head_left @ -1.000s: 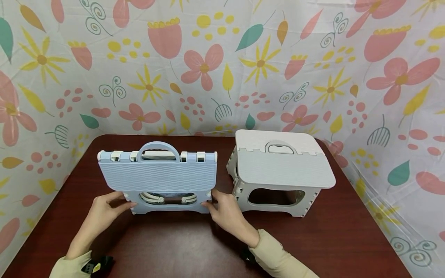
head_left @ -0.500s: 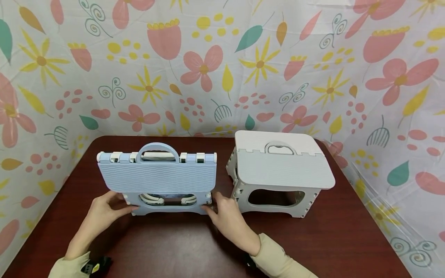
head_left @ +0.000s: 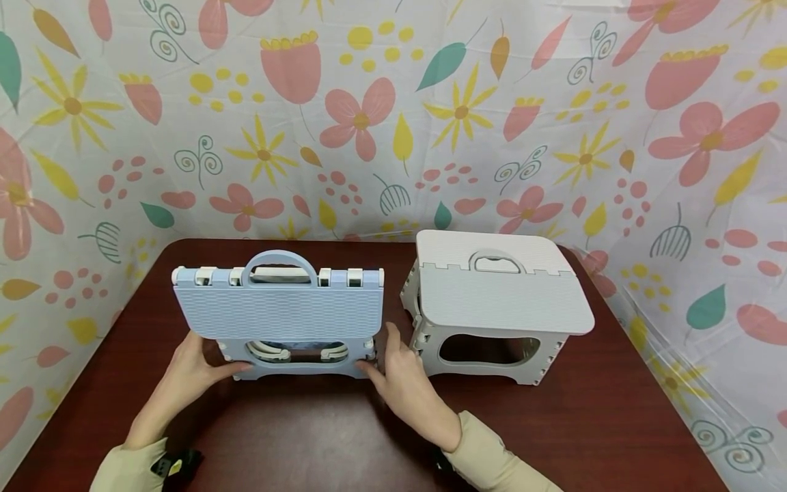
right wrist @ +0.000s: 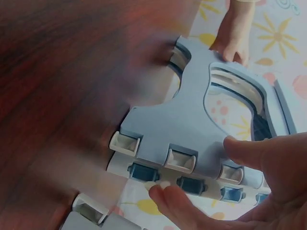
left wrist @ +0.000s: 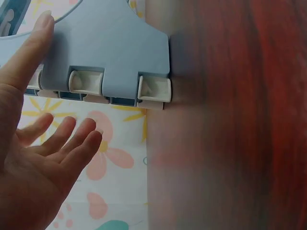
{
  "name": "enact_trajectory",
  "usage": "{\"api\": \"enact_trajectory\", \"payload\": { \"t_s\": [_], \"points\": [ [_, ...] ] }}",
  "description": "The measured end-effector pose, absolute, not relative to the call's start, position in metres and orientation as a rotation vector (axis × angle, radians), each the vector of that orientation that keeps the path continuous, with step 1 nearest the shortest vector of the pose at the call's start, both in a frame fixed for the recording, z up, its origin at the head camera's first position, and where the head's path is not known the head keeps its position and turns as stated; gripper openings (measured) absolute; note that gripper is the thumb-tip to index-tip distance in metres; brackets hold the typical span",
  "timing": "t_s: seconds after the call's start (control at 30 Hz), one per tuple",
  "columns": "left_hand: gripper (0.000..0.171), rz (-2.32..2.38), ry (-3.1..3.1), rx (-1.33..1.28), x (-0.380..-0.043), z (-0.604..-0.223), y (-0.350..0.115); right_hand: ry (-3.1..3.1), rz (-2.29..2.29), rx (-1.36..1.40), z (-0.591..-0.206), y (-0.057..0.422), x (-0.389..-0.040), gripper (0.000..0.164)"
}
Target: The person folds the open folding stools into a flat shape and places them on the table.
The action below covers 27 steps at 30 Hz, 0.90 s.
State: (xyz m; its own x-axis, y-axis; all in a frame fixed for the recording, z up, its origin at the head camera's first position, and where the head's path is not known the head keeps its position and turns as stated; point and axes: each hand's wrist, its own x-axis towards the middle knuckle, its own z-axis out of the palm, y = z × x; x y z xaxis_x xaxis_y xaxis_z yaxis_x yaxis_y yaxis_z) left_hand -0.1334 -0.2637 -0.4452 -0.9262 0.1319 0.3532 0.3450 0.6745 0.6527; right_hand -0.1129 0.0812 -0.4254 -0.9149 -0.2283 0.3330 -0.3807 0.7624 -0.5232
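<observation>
We see relaxed fingers on the left hand (head_left: 184,376) and right hand (head_left: 406,386), gripping nothing, thumbs at the front of the blue stool (head_left: 283,311); the right fingers have spread off its side. The blue stool has stayed standing on the table (head_left: 307,437), near the white stool (head_left: 498,301).

A white stool (head_left: 501,301) is set upright on the right half of the reddish-brown worktop (head_left: 307,430). Behind the worktop and along both its sides, a flower-printed sheet (head_left: 393,171) is hung.
</observation>
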Motion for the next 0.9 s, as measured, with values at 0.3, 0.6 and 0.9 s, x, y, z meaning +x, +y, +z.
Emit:
{"api": "enact_trajectory", "payload": {
  "t_s": [0.3, 0.6, 0.9],
  "points": [
    [0.088, -1.264, -2.674, -0.378, -0.129, -0.441, -0.258, -2.673, 1.025, 0.556, -0.429, 0.083, -0.119, 0.079],
    [0.076, -1.367, -2.597, -0.423, -0.127, -0.442, -0.253, -2.609, 1.328, 0.645, -0.435, 0.083, -0.125, 0.076],
    [0.075, -1.340, -2.599, -0.416, -0.127, -0.442, -0.252, -2.646, 1.371, 0.680, -0.439, 0.084, -0.132, 0.054]
  ]
}}
